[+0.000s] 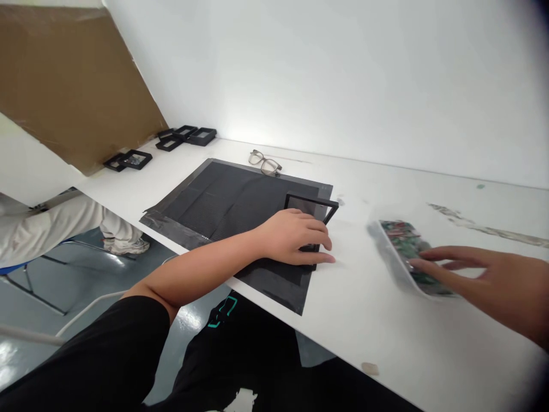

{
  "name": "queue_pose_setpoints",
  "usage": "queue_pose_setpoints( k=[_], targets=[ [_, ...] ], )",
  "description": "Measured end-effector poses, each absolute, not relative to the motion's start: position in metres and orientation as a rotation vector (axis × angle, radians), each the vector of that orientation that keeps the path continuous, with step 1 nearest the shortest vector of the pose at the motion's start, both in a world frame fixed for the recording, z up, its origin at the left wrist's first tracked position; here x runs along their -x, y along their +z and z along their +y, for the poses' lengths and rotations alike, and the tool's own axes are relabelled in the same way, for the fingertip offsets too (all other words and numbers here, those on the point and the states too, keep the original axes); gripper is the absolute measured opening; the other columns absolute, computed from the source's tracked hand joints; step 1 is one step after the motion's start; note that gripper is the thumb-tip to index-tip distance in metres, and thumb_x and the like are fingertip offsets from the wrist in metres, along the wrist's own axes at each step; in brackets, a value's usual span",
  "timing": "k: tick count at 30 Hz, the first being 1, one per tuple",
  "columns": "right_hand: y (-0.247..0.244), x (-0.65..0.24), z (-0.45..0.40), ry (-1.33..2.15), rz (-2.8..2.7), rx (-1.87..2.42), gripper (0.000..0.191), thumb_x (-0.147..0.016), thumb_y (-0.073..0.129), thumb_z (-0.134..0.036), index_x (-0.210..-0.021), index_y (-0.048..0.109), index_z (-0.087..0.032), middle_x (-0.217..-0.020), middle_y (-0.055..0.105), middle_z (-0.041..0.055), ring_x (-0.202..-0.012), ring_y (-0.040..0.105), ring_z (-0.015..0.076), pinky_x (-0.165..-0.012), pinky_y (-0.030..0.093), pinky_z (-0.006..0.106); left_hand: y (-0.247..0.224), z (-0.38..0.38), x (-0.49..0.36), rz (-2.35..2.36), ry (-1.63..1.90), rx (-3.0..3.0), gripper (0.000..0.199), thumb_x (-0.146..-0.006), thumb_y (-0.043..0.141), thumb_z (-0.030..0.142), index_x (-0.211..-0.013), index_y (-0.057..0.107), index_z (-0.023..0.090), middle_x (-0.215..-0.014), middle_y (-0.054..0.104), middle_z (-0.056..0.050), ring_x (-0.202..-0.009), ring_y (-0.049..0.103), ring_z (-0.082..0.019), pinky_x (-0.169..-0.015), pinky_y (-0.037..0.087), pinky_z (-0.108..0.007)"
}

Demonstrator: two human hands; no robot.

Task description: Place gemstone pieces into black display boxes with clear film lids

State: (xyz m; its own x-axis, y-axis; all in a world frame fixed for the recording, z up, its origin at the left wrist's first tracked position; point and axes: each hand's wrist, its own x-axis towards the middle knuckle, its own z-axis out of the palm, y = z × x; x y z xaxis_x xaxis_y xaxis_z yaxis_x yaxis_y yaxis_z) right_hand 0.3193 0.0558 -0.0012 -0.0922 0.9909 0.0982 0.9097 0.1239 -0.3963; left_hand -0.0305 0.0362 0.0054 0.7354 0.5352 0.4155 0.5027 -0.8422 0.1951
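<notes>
My left hand (295, 237) lies across a black frame (312, 200) with a clear pane, its fingers stretched out and somewhat apart. One side of the frame rises at a tilt behind the fingers; the hand hides much of the rest. Underneath is a black mat (231, 194) taped along its edges. My right hand (480, 274) reaches over a clear plastic container (392, 254), thumb and forefinger apart at its near side. Small green and red pieces (403, 236) fill the container; blur hides their kind. Its outline is smeared by motion.
Eyeglasses (265, 162) lie behind the mat. Several black frames (186, 133) sit at the far left, near a brown board (77, 80). A white wall (343, 74) bounds the table. Another person's leg (64, 226) shows at left. A small tan piece (370, 368) lies near the front edge.
</notes>
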Motion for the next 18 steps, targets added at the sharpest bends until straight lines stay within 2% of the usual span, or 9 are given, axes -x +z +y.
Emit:
queue_pose_setpoints(
  k=[2,4,5,7,11,14,18],
  targets=[
    [0.014,-0.284,0.041,0.510,-2.204,2.022,0.041,-0.074,0.073,-0.066,-0.093,0.082,-0.032,-0.077,0.078,0.0067,-0.059,0.068,0.0271,-0.056,0.050,0.040,0.005,0.034,0.028,0.793,0.879,-2.918,0.035,-0.099,0.052,0.052,-0.103,0.075,0.025,-0.107,0.078,0.002,-0.097,0.071,-0.014,-0.083,0.047,-0.028],
    [0.025,-0.254,0.028,0.441,-2.307,1.977,0.041,-0.074,0.072,-0.061,-0.101,0.081,-0.032,-0.089,0.079,0.0070,-0.076,0.072,0.0312,-0.064,0.053,0.042,0.005,0.031,0.026,0.707,0.995,-2.957,0.033,-0.099,0.054,0.050,-0.108,0.074,0.025,-0.110,0.078,0.002,-0.103,0.069,-0.014,-0.088,0.049,-0.027],
    [0.028,-0.243,0.023,0.446,-2.363,1.927,0.039,-0.077,0.070,-0.058,-0.104,0.080,-0.031,-0.091,0.079,0.0069,-0.079,0.072,0.0312,-0.065,0.053,0.042,0.005,0.030,0.025,0.651,1.004,-2.980,0.033,-0.099,0.054,0.050,-0.108,0.074,0.025,-0.111,0.078,0.002,-0.108,0.068,-0.014,-0.092,0.049,-0.027],
    [0.028,-0.232,0.017,0.509,-2.447,1.795,0.035,-0.083,0.063,-0.050,-0.107,0.080,-0.030,-0.095,0.079,0.0068,-0.072,0.071,0.0269,-0.065,0.054,0.041,0.004,0.028,0.025,0.560,0.919,-3.023,0.034,-0.098,0.055,0.050,-0.109,0.074,0.025,-0.113,0.078,0.002,-0.118,0.065,-0.017,-0.100,0.047,-0.030],
    [0.022,-0.238,0.017,0.561,-2.506,1.750,0.035,-0.083,0.061,-0.041,-0.113,0.077,-0.036,-0.097,0.078,0.0034,-0.059,0.066,0.0217,-0.057,0.053,0.039,0.002,0.028,0.026,0.575,0.654,-3.016,0.036,-0.097,0.057,0.052,-0.114,0.071,0.023,-0.115,0.078,0.000,-0.126,0.061,-0.022,-0.107,0.042,-0.038],
    [0.021,-0.240,0.017,0.520,-2.544,1.770,0.036,-0.082,0.060,-0.036,-0.114,0.076,-0.038,-0.093,0.077,0.0016,-0.064,0.068,0.0237,-0.053,0.051,0.037,0.005,0.026,0.024,0.657,0.557,-2.981,0.033,-0.097,0.056,0.051,-0.106,0.070,0.023,-0.110,0.078,-0.001,-0.119,0.064,-0.022,-0.110,0.038,-0.039],
    [0.024,-0.234,0.015,0.480,-2.614,1.704,0.032,-0.083,0.057,-0.029,-0.108,0.077,-0.035,-0.087,0.076,0.0008,-0.068,0.069,0.0242,-0.054,0.050,0.036,0.010,0.023,0.020,0.781,0.470,-2.940,0.030,-0.093,0.061,0.050,-0.094,0.068,0.021,-0.095,0.078,0.000,-0.105,0.067,-0.022,-0.107,0.037,-0.040]
  ],
)
